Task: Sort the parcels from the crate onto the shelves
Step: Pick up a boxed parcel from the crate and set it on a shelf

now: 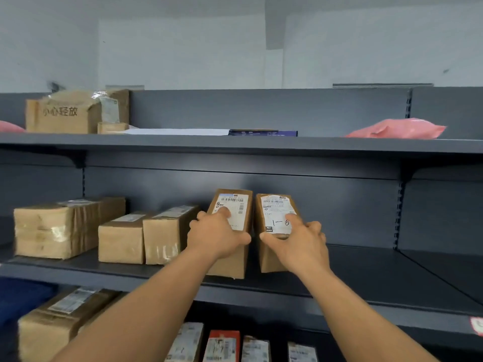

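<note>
Two narrow brown cardboard parcels stand side by side on the middle shelf (pixel 352 273) of a dark grey rack. My left hand (pixel 218 236) grips the near end of the left parcel (pixel 235 202), thumb on its right side and fingers over the white label. My right hand (pixel 298 242) holds the right parcel (pixel 274 207), whose label bears a handwritten "1-6"; my thumb wraps its left edge. A thin gap separates the two parcels. The crate is out of view.
Three more brown boxes (pixel 122 236) line the middle shelf to the left. The top shelf holds a large carton (pixel 62 116), flat envelopes (pixel 183 131) and pink bags (pixel 397 129). Below are a taped box (pixel 60 320) and several upright parcels (pixel 222 346).
</note>
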The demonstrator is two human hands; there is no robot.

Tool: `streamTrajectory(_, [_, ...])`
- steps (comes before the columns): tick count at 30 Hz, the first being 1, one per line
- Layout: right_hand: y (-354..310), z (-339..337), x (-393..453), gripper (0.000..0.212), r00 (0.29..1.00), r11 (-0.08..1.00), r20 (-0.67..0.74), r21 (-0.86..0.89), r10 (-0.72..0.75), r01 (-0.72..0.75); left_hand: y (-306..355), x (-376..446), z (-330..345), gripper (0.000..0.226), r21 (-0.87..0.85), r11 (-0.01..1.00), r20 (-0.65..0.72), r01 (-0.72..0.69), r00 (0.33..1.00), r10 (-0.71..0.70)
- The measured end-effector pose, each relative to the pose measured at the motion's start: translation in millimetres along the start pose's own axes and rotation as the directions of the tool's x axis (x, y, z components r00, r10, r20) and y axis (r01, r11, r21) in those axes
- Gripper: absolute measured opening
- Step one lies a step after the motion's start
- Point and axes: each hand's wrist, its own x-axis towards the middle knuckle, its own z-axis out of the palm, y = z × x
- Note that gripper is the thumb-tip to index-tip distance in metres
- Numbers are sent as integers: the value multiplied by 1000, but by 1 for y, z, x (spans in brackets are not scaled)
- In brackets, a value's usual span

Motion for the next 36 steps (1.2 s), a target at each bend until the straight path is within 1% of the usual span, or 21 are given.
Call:
streamTrajectory(3, [-13,21,22,81,997,993,19,-87,78,-76,-11,28,6,78,72,997,48,-4,999,1])
streamTrajectory(6, [-21,39,36,78,994,983,21,-156,106,-101,-24,54,15,79,125,992,84,-25,996,15])
streamTrajectory(10, [-27,60,46,76,991,972,10,-194,136,-131,-37,75,25,73,112,990,61,-91,995,84])
streamTrajectory(14, [-26,74,45,85,984,970,42,-184,172,-162,-43,79,26,84,170,975,52,-143,989,136])
streamTrajectory(17, [-26,72,37,93,991,975,12,-181,133,-129,-42,71,19,86,191,955,41,-227,974,223])
streamTrajectory(20, [-22,64,24,86,998,974,-38,-220,54,-61,-39,59,17,84,189,913,23,-360,932,362])
streamTrajectory(22, [-16,59,13,78,998,966,-60,-255,36,-50,-33,47,21,82,167,892,57,-421,907,417])
streamTrajectory(24, [-6,54,1,74,996,956,-81,-287,40,-61,-25,34,27,80,150,874,97,-462,887,452])
streamTrajectory(28, [20,36,-30,77,993,927,-99,-361,71,-102,-7,7,44,77,125,807,137,-577,816,562])
streamTrajectory(30, [37,26,-50,78,990,911,-107,-392,95,-130,3,-10,53,76,91,766,165,-637,768,619])
streamTrajectory(33, [65,7,-82,77,980,884,-121,-426,157,-194,22,-38,69,76,56,707,242,-705,696,676])
streamTrajectory(36, [93,-16,-114,76,963,855,-149,-445,223,-267,44,-69,84,74,2,641,276,-768,616,738])
